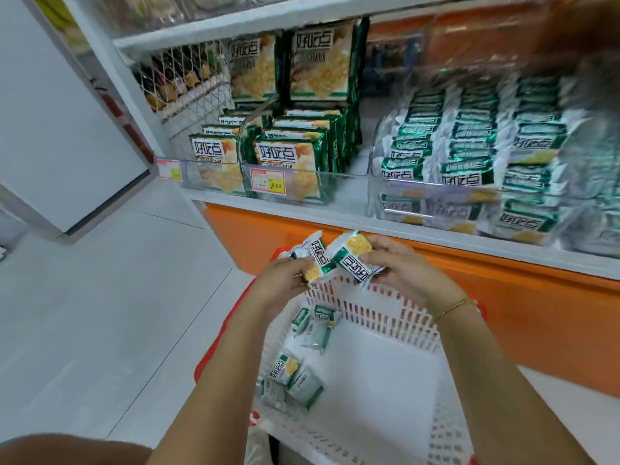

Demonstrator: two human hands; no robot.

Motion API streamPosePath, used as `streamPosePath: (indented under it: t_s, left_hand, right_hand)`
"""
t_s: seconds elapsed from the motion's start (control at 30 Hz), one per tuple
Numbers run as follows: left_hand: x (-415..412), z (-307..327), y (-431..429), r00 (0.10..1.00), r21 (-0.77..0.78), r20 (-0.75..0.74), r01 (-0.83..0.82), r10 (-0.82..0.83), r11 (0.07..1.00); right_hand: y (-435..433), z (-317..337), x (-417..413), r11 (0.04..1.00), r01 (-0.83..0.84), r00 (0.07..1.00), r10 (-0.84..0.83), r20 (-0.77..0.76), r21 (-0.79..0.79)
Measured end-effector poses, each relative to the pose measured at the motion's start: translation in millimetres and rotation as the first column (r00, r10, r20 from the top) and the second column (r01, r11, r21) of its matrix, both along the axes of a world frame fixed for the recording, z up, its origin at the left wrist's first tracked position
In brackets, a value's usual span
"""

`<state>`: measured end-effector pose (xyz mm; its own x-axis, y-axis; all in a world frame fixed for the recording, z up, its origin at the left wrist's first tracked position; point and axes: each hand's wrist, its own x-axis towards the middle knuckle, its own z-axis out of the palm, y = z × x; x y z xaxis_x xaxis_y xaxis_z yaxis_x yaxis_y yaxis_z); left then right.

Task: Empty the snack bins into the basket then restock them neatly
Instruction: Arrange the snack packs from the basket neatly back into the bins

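Two white shelf boards face me in the head view, and an orange panel (503, 297) runs below the lower shelf (335, 218), just behind the basket (379, 310). A wire mesh divider (181, 82) stands at the shelf's left end. My arms cross the basket's near side, and a gold bead bracelet (453, 307) circles the right wrist.

On the shelf, the left clear bin (191, 174) and the middle clear bin (349, 171) hold large green packs (288, 156) standing in files. The right clear bin (436, 193), blurred, is packed with rows of small green-and-white packets (469, 139).

The white slotted basket with a red rim holds a few loose small packets (288, 370) along its left side. Above its far wall, the left hand (281, 280) pinches one small packet (313, 255) and the right hand (406, 270) grips another small packet (352, 258), the two nearly touching.

Packs and packets read 好吃点. The middle bin's price tag (267, 183) reads 8.60; the left tag (169, 169) is too blurred to read.
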<state>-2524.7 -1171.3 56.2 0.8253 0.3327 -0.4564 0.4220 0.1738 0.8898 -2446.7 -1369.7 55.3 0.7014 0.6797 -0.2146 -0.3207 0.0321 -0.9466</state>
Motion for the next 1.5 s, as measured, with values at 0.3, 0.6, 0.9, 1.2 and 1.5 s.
streamPosePath:
  t_s: [0.3,0.6,0.9,1.2,1.5]
  left_hand:
    - [26,76,-60,0.964,0.130,0.056,0.249,-0.258,0.960]
    - [44,163,-112,0.875,0.315,0.085,0.429,-0.476,0.846]
    - [77,170,-148,0.881,-0.078,0.296,0.406,-0.368,0.910]
    - [107,160,-172,0.806,0.068,0.461,0.386,-0.373,0.920]
    - [109,143,-175,0.692,0.764,0.355,0.173,-0.628,0.622]
  right_hand:
    - [-55,80,-12,0.978,0.066,0.924,0.016,0.382,-0.199]
    - [-103,171,-13,0.872,0.329,0.705,0.029,0.708,-0.363]
    - [-116,214,32,0.833,0.466,0.664,-0.105,0.741,-0.299]
    - [-119,225,47,0.770,0.399,0.834,-0.080,0.545,-0.498]
    - [-137,224,77,0.807,0.337,0.892,-0.109,0.439,-0.484]
